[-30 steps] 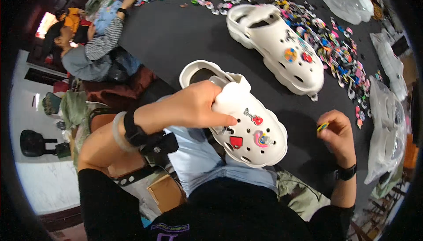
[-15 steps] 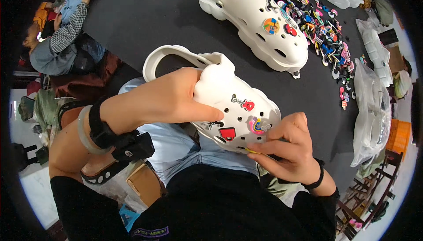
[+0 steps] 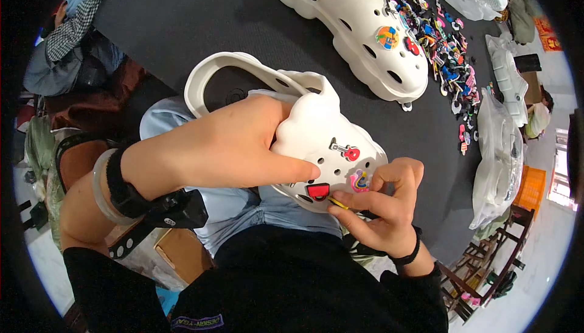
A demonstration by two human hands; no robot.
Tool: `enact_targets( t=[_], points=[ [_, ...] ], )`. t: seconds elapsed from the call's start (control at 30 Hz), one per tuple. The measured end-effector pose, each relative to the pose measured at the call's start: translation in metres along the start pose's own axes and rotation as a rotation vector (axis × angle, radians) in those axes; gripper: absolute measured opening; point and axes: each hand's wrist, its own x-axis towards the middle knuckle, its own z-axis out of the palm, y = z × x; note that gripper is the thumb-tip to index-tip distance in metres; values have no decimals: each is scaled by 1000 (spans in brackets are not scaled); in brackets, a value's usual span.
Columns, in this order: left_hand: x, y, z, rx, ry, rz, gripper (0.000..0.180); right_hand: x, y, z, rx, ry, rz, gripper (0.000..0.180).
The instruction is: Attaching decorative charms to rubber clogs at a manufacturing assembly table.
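The right hand (image 3: 383,208), off at the table's edge a second ago, has come in to the toe of the clog (image 3: 316,144) held over the lap in the left hand (image 3: 243,144), pinching a small yellow charm (image 3: 336,202) against it, so another charm looks about to be pressed in.

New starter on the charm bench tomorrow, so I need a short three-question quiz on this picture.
1. True or false: the left hand grips the white clog.
2. Where is the right hand? A) on the table B) at the clog's toe C) on the heel strap
3. What lies right of the second clog on the table?

Key: 1 true; 2 B; 3 a heap of loose charms.
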Motion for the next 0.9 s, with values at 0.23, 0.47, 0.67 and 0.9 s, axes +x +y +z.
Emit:
enact_targets(
  t=[0.23,0.47,0.67,0.9],
  points=[
    [5,-3,-3,-21,-22,-10,50,-13,12,15,52,95,73,55],
    [5,-1,-6,9,-40,-27,49,-1,15,12,365,81,314,75],
    [4,-3,-4,-1,-11,17,44,0,13,0,8,90,-40,33],
    [7,-8,-2,-54,-13,51,44,31,9,-6,68,8,66,22]
  ],
)
